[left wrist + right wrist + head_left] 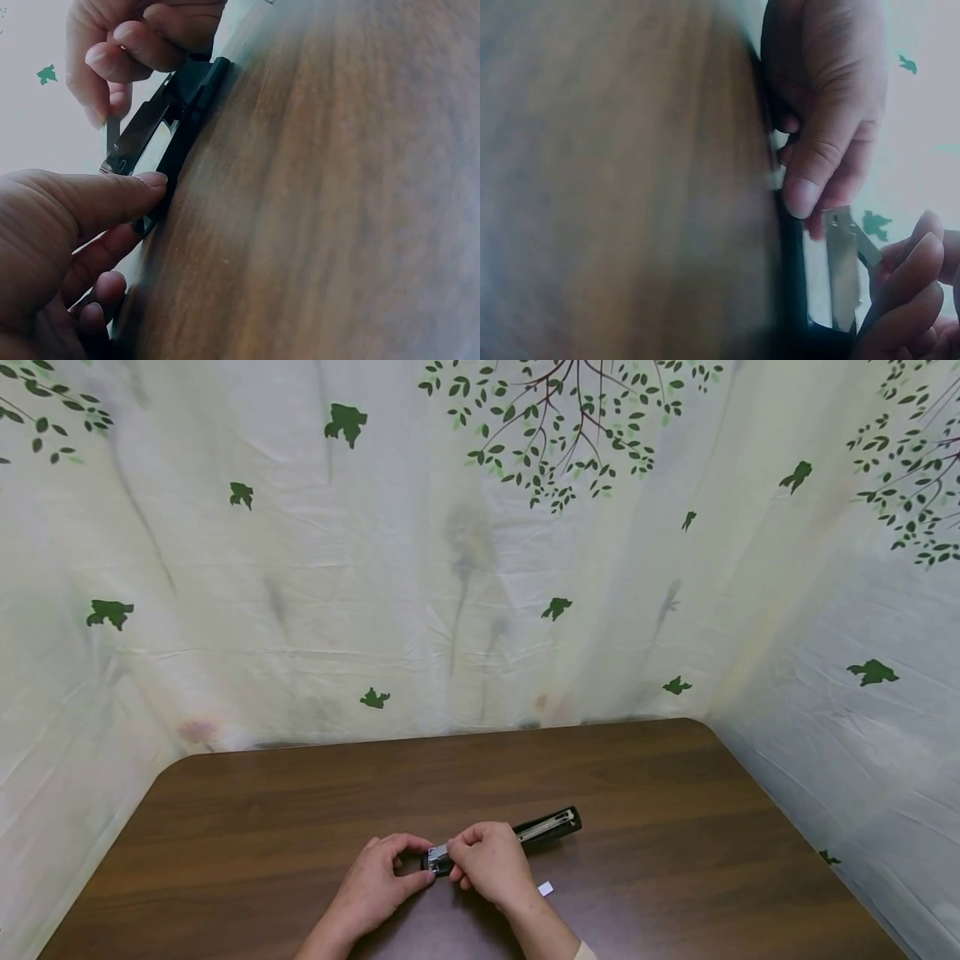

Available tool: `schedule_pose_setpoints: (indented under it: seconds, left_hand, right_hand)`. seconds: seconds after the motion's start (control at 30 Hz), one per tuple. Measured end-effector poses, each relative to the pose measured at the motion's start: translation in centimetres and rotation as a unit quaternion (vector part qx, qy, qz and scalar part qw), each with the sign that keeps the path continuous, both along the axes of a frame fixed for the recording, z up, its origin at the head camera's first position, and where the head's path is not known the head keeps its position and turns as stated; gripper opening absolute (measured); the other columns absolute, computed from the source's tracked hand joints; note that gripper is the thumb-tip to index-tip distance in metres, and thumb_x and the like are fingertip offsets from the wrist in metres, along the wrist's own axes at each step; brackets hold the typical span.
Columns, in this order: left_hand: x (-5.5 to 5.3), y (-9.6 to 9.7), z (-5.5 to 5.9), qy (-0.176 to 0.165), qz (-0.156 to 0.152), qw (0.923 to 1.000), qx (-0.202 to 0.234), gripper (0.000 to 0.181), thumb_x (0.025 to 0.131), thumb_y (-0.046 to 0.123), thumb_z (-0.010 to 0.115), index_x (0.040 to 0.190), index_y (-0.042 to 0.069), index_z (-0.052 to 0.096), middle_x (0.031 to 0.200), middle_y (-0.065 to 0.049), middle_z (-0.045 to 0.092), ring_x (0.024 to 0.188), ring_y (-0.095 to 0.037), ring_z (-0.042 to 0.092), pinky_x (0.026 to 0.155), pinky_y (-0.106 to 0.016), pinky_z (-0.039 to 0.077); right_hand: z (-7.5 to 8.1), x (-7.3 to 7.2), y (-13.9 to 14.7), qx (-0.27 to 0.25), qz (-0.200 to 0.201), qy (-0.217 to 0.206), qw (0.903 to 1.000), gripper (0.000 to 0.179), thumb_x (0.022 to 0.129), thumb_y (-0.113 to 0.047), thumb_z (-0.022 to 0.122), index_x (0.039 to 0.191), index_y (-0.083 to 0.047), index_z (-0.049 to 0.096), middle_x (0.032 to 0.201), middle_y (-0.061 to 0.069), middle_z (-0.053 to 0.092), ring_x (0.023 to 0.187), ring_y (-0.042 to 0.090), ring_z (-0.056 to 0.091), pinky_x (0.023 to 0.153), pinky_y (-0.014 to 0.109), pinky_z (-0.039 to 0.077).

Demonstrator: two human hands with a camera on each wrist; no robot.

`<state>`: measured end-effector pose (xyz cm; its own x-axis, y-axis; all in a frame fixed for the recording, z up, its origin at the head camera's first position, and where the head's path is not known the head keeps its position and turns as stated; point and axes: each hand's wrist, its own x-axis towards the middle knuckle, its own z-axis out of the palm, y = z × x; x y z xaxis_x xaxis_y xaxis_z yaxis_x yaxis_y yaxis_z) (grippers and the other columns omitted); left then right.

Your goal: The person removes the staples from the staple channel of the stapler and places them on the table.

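Observation:
An opened black stapler (551,828) lies slanted on the table, its long top arm swung back to the right with a pale metal channel showing. My left hand (378,878) grips the stapler's front end between thumb and fingers; in the left wrist view the thumb (154,180) presses beside the silver metal part. Over the stapler's middle is my right hand (491,864). Its thumb and fingertips pinch a short grey strip of staples (868,247), which stands tilted against the metal magazine (843,262) in the right wrist view. The right hand hides the stapler's middle in the head view.
A small white piece (545,888) lies on the brown wooden table (300,810), close to the right wrist. Pale curtains (420,568) with green leaf prints hang behind the table and along its sides.

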<state>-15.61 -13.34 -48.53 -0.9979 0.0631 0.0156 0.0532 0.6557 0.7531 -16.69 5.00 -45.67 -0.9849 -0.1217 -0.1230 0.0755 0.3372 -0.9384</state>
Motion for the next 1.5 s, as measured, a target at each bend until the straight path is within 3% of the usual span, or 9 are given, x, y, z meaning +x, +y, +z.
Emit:
schedule_pose_setpoints:
  seconds: [0.23,0.47,0.6,0.8,1.13,1.5]
  left_hand:
    - [0.0,0.1,0.0,0.002,0.001,1.0,0.0,0.028,0.078,0.027,0.089,0.099,0.034,0.073,0.094,0.017,0.066,0.082,-0.009,0.044,0.068,-0.024,0.035]
    - [0.1,0.2,0.1,0.004,0.007,0.9999,-0.011,0.029,0.077,0.028,0.09,0.1,0.034,0.074,0.097,0.017,0.067,0.084,-0.009,0.045,0.07,-0.024,0.036]
    - [0.2,0.1,0.2,0.005,0.005,0.9999,-0.014,0.029,0.077,0.028,0.09,0.1,0.034,0.074,0.099,0.016,0.068,0.084,-0.01,0.045,0.071,-0.024,0.037]
    - [0.2,0.0,0.3,0.001,0.006,0.9999,-0.011,0.029,0.077,0.028,0.09,0.1,0.033,0.073,0.101,0.016,0.069,0.086,-0.01,0.047,0.073,-0.025,0.039]
    - [-0.1,0.2,0.1,-0.008,0.007,0.9997,-0.021,0.028,0.079,0.027,0.089,0.101,0.034,0.073,0.101,0.017,0.068,0.087,-0.01,0.047,0.073,-0.025,0.039]
    - [0.0,0.3,0.1,-0.014,0.006,0.9998,-0.015,0.028,0.079,0.026,0.088,0.102,0.033,0.074,0.101,0.016,0.068,0.088,-0.011,0.047,0.073,-0.026,0.039]
  right_hand:
    - [1.3,-0.6,1.8,-0.018,0.032,-0.03,0.9989,0.012,0.091,-0.012,0.069,0.083,-0.004,0.073,0.055,-0.003,0.062,0.045,0.007,0.052,0.04,0.017,0.034]
    - [2.8,-0.8,4.3,0.001,0.084,-0.033,0.996,0.014,0.089,-0.01,0.07,0.085,0.003,0.072,0.056,-0.002,0.061,0.047,0.007,0.056,0.044,0.018,0.04]
    - [2.7,-0.6,5.1,0.01,0.095,-0.036,0.9948,0.015,0.09,-0.009,0.07,0.083,0.005,0.071,0.055,-0.002,0.061,0.047,0.007,0.056,0.046,0.018,0.042]
    - [2.2,-0.3,6.3,0.06,0.113,-0.041,0.991,0.016,0.09,-0.011,0.069,0.079,0.001,0.07,0.053,-0.005,0.06,0.045,0.006,0.052,0.042,0.019,0.034]
    - [2.5,-0.1,8.7,0.13,0.183,-0.046,0.9733,0.021,0.089,-0.008,0.068,0.07,-0.003,0.069,0.049,-0.006,0.056,0.043,0.006,0.052,0.049,0.023,0.039]
    - [2.4,-0.1,9.3,0.161,0.2,-0.073,0.9637,0.022,0.091,-0.008,0.069,0.069,-0.005,0.071,0.05,-0.006,0.057,0.043,0.006,0.053,0.05,0.024,0.041]
